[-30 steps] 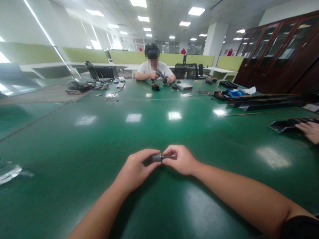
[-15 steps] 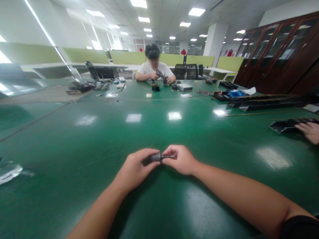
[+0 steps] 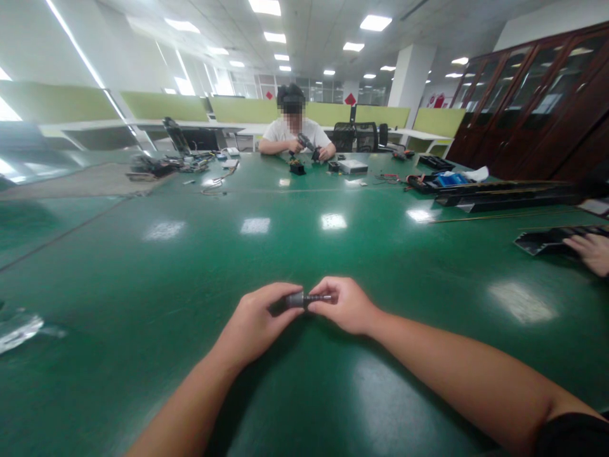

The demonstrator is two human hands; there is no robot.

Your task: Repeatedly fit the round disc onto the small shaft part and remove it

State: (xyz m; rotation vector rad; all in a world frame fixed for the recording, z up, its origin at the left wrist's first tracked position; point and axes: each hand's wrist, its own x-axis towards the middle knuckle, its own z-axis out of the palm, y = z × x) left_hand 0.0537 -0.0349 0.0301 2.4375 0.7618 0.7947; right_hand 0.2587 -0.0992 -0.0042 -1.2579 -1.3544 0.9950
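Between my hands lies a small dark grey cylinder (image 3: pixel 294 300) with a thin, stepped metal shaft (image 3: pixel 320 298) sticking out of its right end; it looks like a small motor, but I cannot make out its exact kind. My left hand (image 3: pixel 254 320) is closed round the cylinder, thumb and fingers on opposite sides, hiding part of its left end. At the shaft, my right hand (image 3: pixel 349 308) pinches with thumb and fingertips close to the cylinder. The piece is held level, just over the green tabletop (image 3: pixel 304 381).
Across the table a person (image 3: pixel 292 130) holds a power drill (image 3: pixel 306 141). At the right, another person's hand (image 3: pixel 592 251) rests on a black metal channel (image 3: pixel 542 241). Long black channels (image 3: pixel 504 195), a blue item (image 3: pixel 451 178) and clear plastic (image 3: pixel 21 330) lie around.
My left hand has shifted slightly left with the cylinder and shaft. My right hand stays nearly in place, so the shaft's tip sits a little further left within its fingers.
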